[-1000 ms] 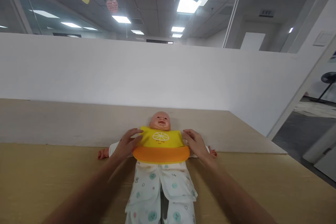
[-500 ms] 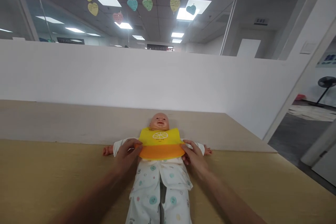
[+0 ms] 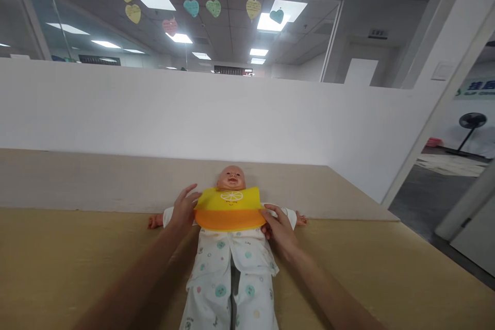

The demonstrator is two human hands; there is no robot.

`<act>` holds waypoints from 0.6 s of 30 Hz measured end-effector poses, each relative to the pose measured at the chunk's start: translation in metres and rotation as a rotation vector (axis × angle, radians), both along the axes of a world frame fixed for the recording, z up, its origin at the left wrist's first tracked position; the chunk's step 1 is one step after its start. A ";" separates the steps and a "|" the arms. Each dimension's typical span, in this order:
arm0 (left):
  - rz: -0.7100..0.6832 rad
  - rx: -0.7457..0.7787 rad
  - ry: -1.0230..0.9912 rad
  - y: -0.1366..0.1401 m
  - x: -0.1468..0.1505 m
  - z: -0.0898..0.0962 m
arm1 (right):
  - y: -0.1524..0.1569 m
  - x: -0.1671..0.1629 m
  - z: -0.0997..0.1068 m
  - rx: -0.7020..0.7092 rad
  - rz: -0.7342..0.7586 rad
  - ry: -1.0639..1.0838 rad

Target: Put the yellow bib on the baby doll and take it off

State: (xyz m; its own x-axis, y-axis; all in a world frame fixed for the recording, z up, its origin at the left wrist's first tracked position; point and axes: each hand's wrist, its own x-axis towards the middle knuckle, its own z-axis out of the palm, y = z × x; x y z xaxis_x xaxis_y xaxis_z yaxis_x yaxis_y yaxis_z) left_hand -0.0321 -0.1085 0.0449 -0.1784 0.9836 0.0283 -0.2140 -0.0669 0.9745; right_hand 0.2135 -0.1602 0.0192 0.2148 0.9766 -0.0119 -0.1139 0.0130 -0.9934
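A baby doll (image 3: 231, 179) lies on its back with arms stretched out, dressed in a white printed outfit (image 3: 220, 273). Across its chest is a yellow bib (image 3: 229, 201) with an orange pocket along the bottom and a citrus slice print. My left hand (image 3: 184, 211) is at the bib's left edge over the doll's sleeve, its fingers extended and apart. On the other side my right hand (image 3: 280, 228) has thumb and fingers closed at the right end of the orange pocket.
The doll rests on a wooden table (image 3: 96, 258) with a paler board (image 3: 96, 180) along the back. Behind stands a white half wall (image 3: 174, 113) with glass above, bearing heart-shaped notes. A doorway opens at the right, with a black fan (image 3: 472, 120) beyond.
My left hand has come off the bib's lower left corner and moved up along its left edge, its fingers spreading. The right hand stays at the right corner. The view has shifted slightly.
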 end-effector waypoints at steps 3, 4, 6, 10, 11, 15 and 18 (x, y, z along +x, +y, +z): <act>-0.086 -0.123 -0.125 0.017 0.009 0.007 | -0.001 0.000 -0.001 -0.007 0.005 0.018; -0.105 -0.144 -0.117 0.023 0.011 0.008 | -0.001 0.000 -0.001 -0.011 0.000 0.024; -0.108 -0.141 -0.103 0.034 0.014 0.009 | -0.002 -0.001 0.002 -0.013 -0.006 0.043; -0.027 -0.091 -0.097 0.048 0.015 0.007 | -0.002 -0.005 0.011 0.005 -0.005 0.084; -0.001 -0.086 -0.085 0.049 0.015 0.006 | -0.002 -0.006 0.013 0.009 -0.010 0.084; 0.055 -0.110 -0.077 0.048 0.015 0.003 | 0.000 -0.006 0.011 0.009 -0.003 0.060; 0.075 -0.127 -0.133 0.041 0.013 -0.002 | 0.000 -0.003 0.005 0.008 -0.007 0.042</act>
State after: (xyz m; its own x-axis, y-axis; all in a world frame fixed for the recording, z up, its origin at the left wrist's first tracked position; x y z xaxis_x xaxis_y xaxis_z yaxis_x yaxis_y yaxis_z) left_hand -0.0195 -0.0673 0.0425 -0.2450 0.9616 -0.1239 -0.3408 0.0343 0.9395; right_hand 0.2106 -0.1603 0.0245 0.2214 0.9751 -0.0135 -0.1551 0.0215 -0.9877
